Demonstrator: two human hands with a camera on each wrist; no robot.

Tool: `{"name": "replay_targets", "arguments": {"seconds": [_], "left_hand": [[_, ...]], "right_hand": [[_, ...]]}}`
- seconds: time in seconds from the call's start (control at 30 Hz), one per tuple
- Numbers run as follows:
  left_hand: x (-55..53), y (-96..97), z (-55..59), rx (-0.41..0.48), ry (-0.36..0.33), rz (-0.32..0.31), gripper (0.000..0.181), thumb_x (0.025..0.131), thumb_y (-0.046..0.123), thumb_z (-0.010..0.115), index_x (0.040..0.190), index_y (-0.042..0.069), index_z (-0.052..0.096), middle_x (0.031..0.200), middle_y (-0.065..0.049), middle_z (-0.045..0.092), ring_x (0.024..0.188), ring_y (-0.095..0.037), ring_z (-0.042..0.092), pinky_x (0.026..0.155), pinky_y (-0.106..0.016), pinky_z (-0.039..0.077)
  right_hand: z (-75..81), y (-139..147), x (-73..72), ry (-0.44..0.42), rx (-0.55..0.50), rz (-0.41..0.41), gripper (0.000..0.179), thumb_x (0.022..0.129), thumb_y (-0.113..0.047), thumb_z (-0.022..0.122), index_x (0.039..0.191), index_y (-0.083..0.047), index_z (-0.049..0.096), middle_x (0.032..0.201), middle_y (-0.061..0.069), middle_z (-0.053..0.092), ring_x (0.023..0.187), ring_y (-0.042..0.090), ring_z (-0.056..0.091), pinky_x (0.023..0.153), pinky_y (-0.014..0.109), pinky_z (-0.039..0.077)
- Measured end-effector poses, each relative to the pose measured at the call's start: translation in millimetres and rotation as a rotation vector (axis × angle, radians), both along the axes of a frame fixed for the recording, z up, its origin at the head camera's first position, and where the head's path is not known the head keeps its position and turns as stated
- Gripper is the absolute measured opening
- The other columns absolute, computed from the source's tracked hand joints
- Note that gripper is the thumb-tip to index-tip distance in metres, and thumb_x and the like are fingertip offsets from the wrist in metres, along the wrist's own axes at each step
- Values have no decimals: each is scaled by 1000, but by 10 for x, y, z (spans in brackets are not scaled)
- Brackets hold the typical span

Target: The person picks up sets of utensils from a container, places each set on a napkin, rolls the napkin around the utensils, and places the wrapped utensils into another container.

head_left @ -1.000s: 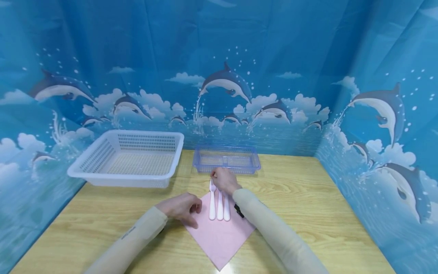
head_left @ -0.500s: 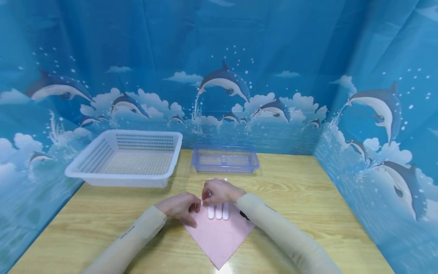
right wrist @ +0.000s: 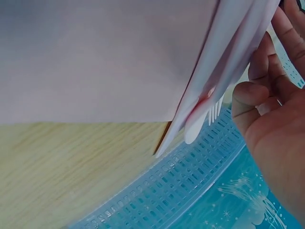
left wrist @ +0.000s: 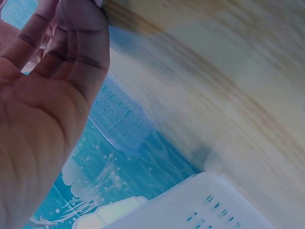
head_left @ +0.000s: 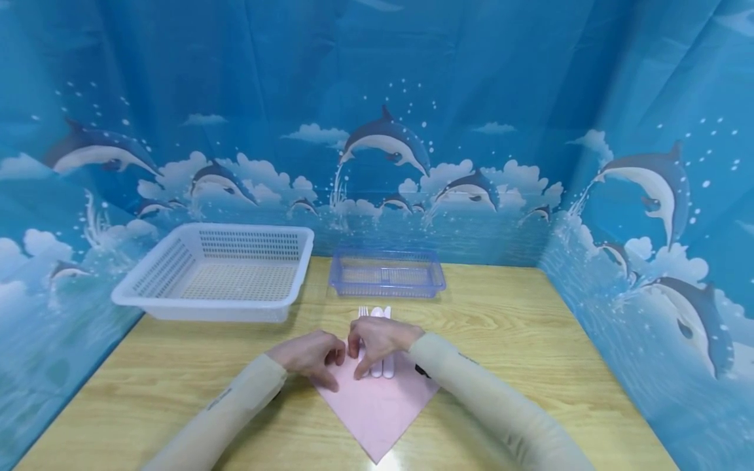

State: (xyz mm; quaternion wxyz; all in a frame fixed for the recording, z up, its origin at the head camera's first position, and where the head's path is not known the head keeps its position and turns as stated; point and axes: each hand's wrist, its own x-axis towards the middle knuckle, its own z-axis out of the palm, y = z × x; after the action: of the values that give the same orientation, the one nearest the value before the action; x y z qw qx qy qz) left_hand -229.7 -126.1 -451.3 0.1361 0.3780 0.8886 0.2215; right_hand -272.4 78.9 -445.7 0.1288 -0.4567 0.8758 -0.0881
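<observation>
A pink napkin (head_left: 377,418) lies at the lower centre of the frame, smooth and matte, turned so that one sharp corner points to the bottom edge and another to the right; its upper part is largely hidden. On it, side by side and nearly parallel, lie a fork (head_left: 363,311), a spoon (head_left: 377,369) and a knife (head_left: 389,367), all plain white with rounded handle ends, their heads pointing up the frame. In the right wrist view the napkin looks paler, almost lilac, and fills the upper left with a straight lower edge, past which the knife tip, spoon bowl and fork tines stick out. The left hand (head_left: 309,356) rests at the napkin's left side, fingers loosely bent and thumb set apart, clenched on nothing. The right hand (head_left: 379,339) is over the cutlery, covering much of the fork, its thumb and forefinger spread with a gap between them and no grasp to be seen; whether its tips touch the fork is unclear. A white slotted basket (head_left: 206,305) stands at centre left, and a translucent bluish-purple basket (head_left: 385,290) beyond the cutlery, both on the wood-grained table (head_left: 501,333).
</observation>
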Motion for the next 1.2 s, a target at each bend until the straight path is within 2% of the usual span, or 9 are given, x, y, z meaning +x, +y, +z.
{"name": "replay_targets", "arguments": {"seconds": [0.27, 0.5, 0.67, 0.77, 0.9, 1.07, 1.2], "left_hand": [[-1, 6, 9, -3, -6, 1, 33, 65, 24, 89, 82, 15, 63, 72, 3, 59, 63, -2, 46, 57, -18, 42], [2, 6, 9, -6, -6, -5, 33, 65, 25, 89, 82, 15, 63, 72, 2, 59, 63, -1, 45, 58, -18, 43], [10, 14, 13, -12, 2, -9, 30, 65, 24, 88, 82, 15, 64, 73, 5, 59, 64, -1, 47, 60, -18, 44], [51, 39, 28, -9, 14, -29, 25, 67, 22, 86, 81, 16, 66, 74, 7, 60, 65, -1, 49, 62, -17, 45], [132, 104, 51, -3, -16, -61, 21, 69, 21, 84, 82, 19, 68, 75, 10, 60, 68, -1, 51, 64, -16, 46], [215, 190, 70, -17, -89, -84, 23, 68, 23, 87, 82, 19, 69, 76, 11, 60, 69, -1, 52, 65, -16, 47], [251, 224, 73, -52, -91, -97, 28, 65, 25, 89, 81, 19, 67, 75, 11, 58, 68, 0, 51, 64, -15, 46]], "right_hand": [[19, 13, -3, -12, 11, -14, 30, 67, -49, 86, 84, -29, 71, 87, -17, 57, 81, 0, 51, 75, 12, 44], [69, 102, -25, -95, -105, -67, 34, 73, -42, 84, 98, -21, 72, 93, -11, 63, 83, 2, 57, 74, 15, 49], [89, 226, -50, -56, -146, -77, 22, 80, -31, 79, 98, -21, 71, 90, -11, 63, 79, 1, 55, 70, 16, 48], [90, 285, -34, -37, -160, -55, 14, 82, -24, 77, 94, -20, 72, 83, -13, 62, 74, 0, 55, 66, 15, 48], [99, 333, 33, -48, -156, -23, 7, 83, -17, 75, 89, -19, 72, 78, -14, 62, 71, -2, 54, 65, 14, 49], [102, 386, 146, -126, -142, -12, 6, 84, -14, 75, 84, -19, 71, 75, -15, 63, 69, -4, 55, 66, 13, 50], [76, 445, 202, -178, -157, -9, 6, 83, -12, 76, 84, -17, 72, 75, -14, 65, 67, -4, 56, 66, 14, 51]]}}
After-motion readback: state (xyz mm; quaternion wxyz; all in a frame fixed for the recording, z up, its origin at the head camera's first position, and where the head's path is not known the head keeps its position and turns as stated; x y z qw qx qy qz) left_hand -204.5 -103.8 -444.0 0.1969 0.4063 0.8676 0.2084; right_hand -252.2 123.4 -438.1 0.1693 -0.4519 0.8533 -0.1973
